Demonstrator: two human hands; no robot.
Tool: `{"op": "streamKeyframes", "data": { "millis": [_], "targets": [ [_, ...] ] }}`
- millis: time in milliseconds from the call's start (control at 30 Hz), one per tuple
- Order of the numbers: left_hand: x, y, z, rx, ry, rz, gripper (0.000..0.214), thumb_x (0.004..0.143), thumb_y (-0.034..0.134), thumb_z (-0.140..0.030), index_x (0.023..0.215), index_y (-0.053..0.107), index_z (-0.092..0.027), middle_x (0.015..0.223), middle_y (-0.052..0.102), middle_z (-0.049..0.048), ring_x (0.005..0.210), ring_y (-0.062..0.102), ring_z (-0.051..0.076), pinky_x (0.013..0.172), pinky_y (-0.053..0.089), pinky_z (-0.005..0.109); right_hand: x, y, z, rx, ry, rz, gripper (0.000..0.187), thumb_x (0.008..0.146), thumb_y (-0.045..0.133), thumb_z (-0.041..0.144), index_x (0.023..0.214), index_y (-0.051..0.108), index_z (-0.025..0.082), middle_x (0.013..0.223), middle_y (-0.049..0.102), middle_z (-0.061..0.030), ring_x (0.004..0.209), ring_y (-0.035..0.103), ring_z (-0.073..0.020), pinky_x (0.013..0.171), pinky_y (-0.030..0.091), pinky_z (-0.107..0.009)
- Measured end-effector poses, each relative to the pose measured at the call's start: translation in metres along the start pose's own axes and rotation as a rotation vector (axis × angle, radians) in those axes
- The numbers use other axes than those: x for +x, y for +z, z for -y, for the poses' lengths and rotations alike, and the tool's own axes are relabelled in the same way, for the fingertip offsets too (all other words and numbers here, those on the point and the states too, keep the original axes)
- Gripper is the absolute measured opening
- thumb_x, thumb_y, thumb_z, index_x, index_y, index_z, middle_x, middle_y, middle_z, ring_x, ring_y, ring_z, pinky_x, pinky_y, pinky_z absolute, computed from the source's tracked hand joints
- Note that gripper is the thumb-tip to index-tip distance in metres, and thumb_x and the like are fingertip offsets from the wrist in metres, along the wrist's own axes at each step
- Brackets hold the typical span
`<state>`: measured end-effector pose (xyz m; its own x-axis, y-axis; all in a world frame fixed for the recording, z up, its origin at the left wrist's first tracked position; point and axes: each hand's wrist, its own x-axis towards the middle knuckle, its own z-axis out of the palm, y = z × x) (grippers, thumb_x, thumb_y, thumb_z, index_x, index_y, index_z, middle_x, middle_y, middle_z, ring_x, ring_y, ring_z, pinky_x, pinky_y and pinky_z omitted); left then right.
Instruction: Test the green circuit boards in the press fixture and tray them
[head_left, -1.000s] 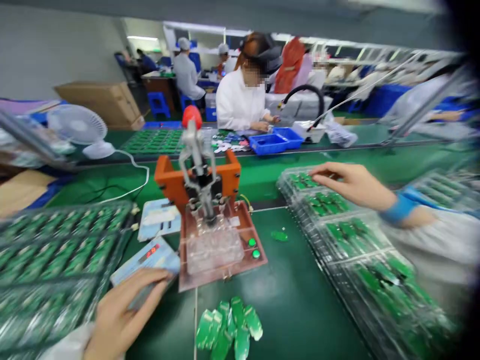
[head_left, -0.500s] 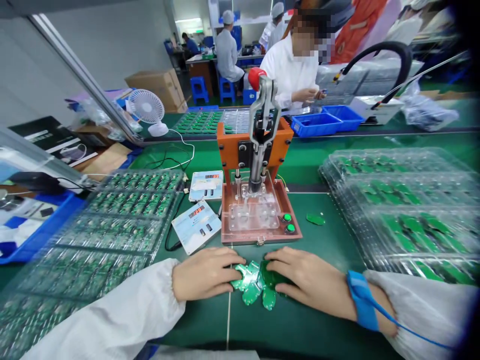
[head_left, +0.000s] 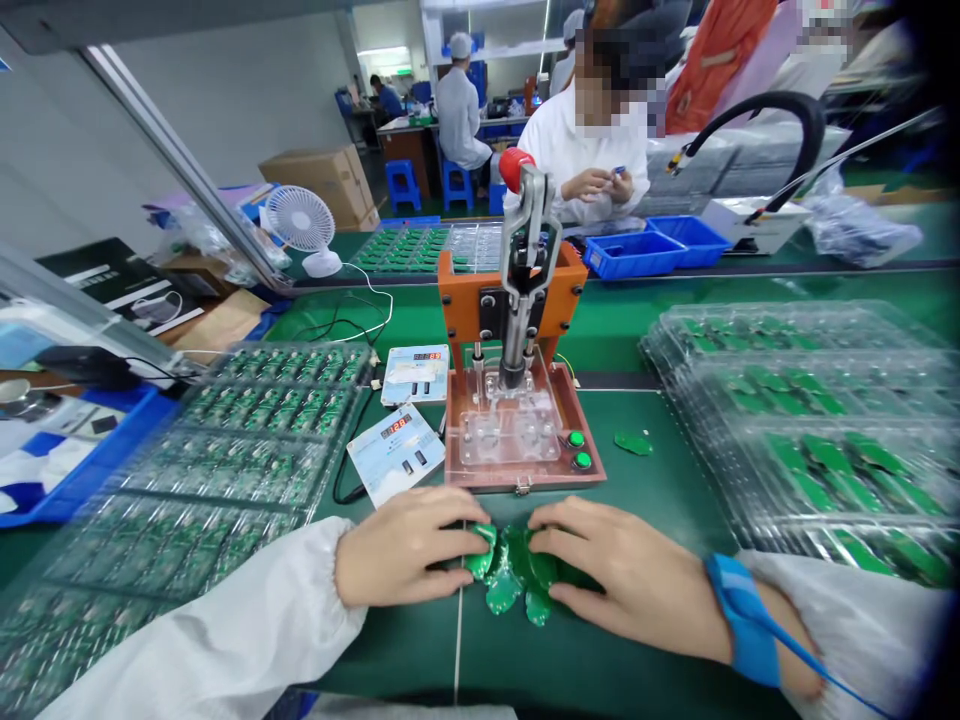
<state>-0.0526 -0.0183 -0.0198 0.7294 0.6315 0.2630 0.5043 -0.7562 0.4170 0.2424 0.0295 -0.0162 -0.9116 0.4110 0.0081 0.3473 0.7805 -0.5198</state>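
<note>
A small pile of green circuit boards [head_left: 516,582] lies on the green mat near the front edge. My left hand [head_left: 409,548] rests on the pile's left side with its fingers curled over the boards. From the right, my right hand [head_left: 622,570] covers the pile, fingers bent onto the boards, a blue wrist strap [head_left: 739,615] on the wrist. Just behind the hands stands a press fixture [head_left: 517,430] with a clear plate, an orange frame and a red-knobbed lever [head_left: 513,168]. One single green board [head_left: 634,443] lies right of it.
Clear trays of green boards are stacked at left [head_left: 247,450] and right [head_left: 810,400]. Two small meters [head_left: 394,450] sit left of the fixture. A desk fan [head_left: 300,220] and blue bins [head_left: 652,245] stand farther back. A co-worker in white [head_left: 592,140] sits across the line.
My right hand came from the right trays and my left hand from the meter; both now meet on the pile. In the last half second they pushed the boards closer together.
</note>
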Motion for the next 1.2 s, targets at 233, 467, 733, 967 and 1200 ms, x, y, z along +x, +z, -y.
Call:
{"op": "streamKeyframes", "data": {
  "millis": [233, 467, 733, 967, 1200],
  "targets": [
    [0.034, -0.027, 0.025, 0.073, -0.184, -0.283, 0.017, 0.092, 0.070, -0.025, 0.109, 0.073, -0.021, 0.117, 0.071, 0.0096, 0.117, 0.062, 0.027, 0.101, 0.054, 0.048, 0.025, -0.052, -0.033, -0.128, 0.014, -0.258, 0.025, 0.096, 0.060, 0.033, 0.117, 0.064, 0.021, 0.120, 0.068, -0.0107, 0.113, 0.063, -0.0267, 0.096, 0.056, -0.045],
    [0.053, -0.017, 0.040, 0.105, -0.240, -0.271, 0.017, 0.091, 0.073, -0.025, 0.106, 0.075, -0.020, 0.118, 0.072, 0.0079, 0.117, 0.061, 0.027, 0.103, 0.052, 0.048, 0.053, -0.049, -0.054, -0.180, -0.039, -0.298, 0.029, 0.095, 0.062, 0.035, 0.118, 0.064, 0.016, 0.113, 0.068, -0.0120, 0.104, 0.062, -0.0266, 0.093, 0.054, -0.046],
    [0.053, -0.019, 0.041, 0.091, -0.228, -0.241, 0.017, 0.092, 0.070, -0.024, 0.107, 0.075, -0.019, 0.121, 0.072, 0.0084, 0.121, 0.059, 0.028, 0.107, 0.050, 0.049, 0.056, -0.047, -0.057, -0.168, -0.055, -0.280, 0.024, 0.097, 0.061, 0.036, 0.113, 0.066, 0.019, 0.113, 0.069, -0.0100, 0.106, 0.060, -0.0271, 0.095, 0.051, -0.046],
    [0.044, -0.020, 0.040, 0.080, -0.239, -0.155, 0.028, 0.097, 0.063, -0.034, 0.119, 0.071, -0.019, 0.136, 0.065, 0.0106, 0.135, 0.050, 0.031, 0.113, 0.045, 0.054, 0.053, -0.050, -0.061, -0.128, -0.044, -0.263, 0.029, 0.097, 0.061, 0.040, 0.119, 0.068, 0.022, 0.136, 0.062, -0.0109, 0.124, 0.057, -0.0295, 0.106, 0.049, -0.052],
    [0.019, -0.025, 0.047, 0.204, -0.212, -0.281, 0.037, 0.103, 0.054, -0.033, 0.138, 0.057, -0.022, 0.152, 0.050, 0.0140, 0.143, 0.043, 0.031, 0.118, 0.039, 0.055, 0.050, -0.046, -0.064, -0.089, -0.021, -0.268, 0.032, 0.099, 0.059, 0.042, 0.124, 0.068, 0.026, 0.147, 0.057, -0.0080, 0.137, 0.050, -0.0314, 0.116, 0.042, -0.059]
  ]
}}
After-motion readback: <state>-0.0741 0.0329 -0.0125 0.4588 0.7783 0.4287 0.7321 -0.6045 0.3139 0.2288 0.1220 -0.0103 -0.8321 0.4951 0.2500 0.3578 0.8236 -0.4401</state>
